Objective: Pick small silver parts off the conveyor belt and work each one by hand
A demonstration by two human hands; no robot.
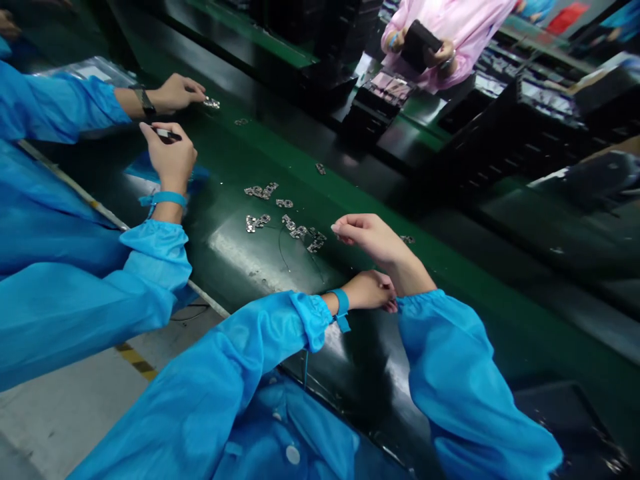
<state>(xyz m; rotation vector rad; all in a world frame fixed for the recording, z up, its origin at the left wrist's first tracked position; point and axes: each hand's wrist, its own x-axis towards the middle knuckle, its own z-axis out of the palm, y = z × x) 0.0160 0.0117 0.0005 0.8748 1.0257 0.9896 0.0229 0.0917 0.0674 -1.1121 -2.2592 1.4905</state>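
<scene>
My right hand is raised over the green work surface, thumb and fingers pinched together. Whatever it may hold is too small to make out. Just below it, my left hand, with a blue wrist strap, is closed, its fingertips partly hidden. Left of my right hand lie several small circuit boards, some with thin dark wires. More boards are grouped farther back, and a single board sits apart. Another board shows behind my right wrist.
At my left a co-worker in blue sleeves has one hand at a small board and another holding a small black-and-white item. Across the line a person in pink holds a black box. A dark tray stands at right.
</scene>
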